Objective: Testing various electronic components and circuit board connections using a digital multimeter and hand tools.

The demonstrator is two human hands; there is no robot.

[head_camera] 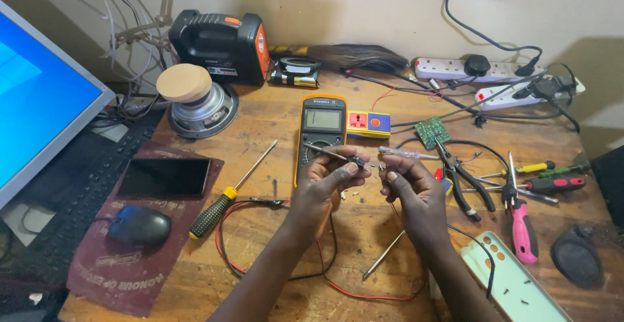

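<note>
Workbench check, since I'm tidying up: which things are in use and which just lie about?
In use: small dark part pinched in left hand; right hand; orange-cased multimeter; red and black leads.

Lying about: yellow-and-black screwdriver, black phone, black mouse, pink-handled tool, black-handled pliers.

This is my small electronics repair bench, a home workshop corner. The worn wooden table (260, 133) carries a multimeter (322, 127) at twelve o'clock from my fingers, pliers (465, 179) and screwdrivers (539, 176) at three o'clock, and a bare speaker (198, 101) at ten. Power strips (455, 68) run along the wall at one o'clock, beside a green circuit board (432, 131). A monitor (39, 101) and mouse (138, 224) sit at nine o'clock.
</note>
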